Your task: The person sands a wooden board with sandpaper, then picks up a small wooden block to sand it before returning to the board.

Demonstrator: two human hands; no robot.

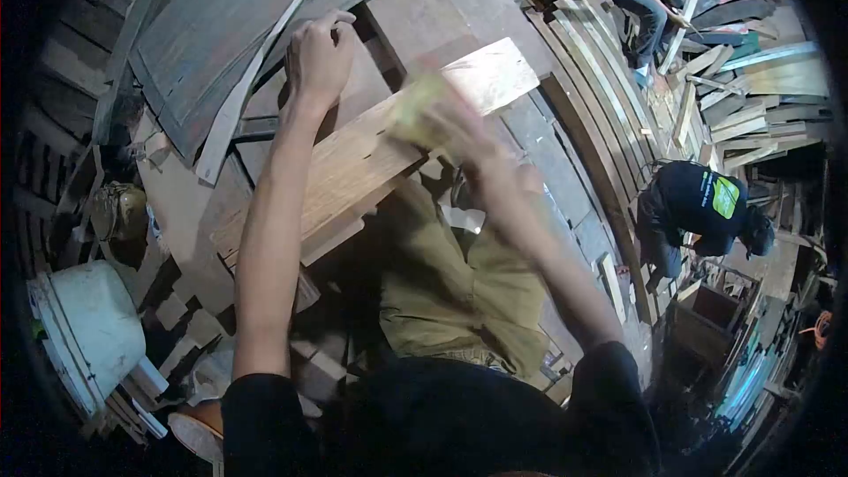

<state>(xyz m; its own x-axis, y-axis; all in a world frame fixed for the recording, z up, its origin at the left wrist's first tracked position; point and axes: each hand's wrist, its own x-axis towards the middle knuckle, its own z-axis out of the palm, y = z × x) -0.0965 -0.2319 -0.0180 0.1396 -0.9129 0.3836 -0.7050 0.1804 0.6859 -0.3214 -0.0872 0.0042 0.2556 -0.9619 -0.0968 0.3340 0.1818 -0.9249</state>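
1. Directly below the head camera, a pale wooden plank [353,163] lay slanted across the person's lap and a heap of dark boards.
2. The left hand [318,57] was curled shut, knuckles up. It was braced on a brown board [442,0] just beyond the plank and held nothing that showed.
3. The right hand [464,128] was blurred by motion over a yellowish pad [420,102] on the plank's top face. Whether the fingers closed around the pad could not be told.
4. The rubbing would likely go best with the pad flat, the strokes running along the grain, and the plank pinned so it could not slide.
5. A curved timber strip [231,115] crowded the left side, and a white bucket [84,327] sat near the left elbow. A crouching co-worker [698,203] was well apart on the right, so the freest room ran along the plank's length.
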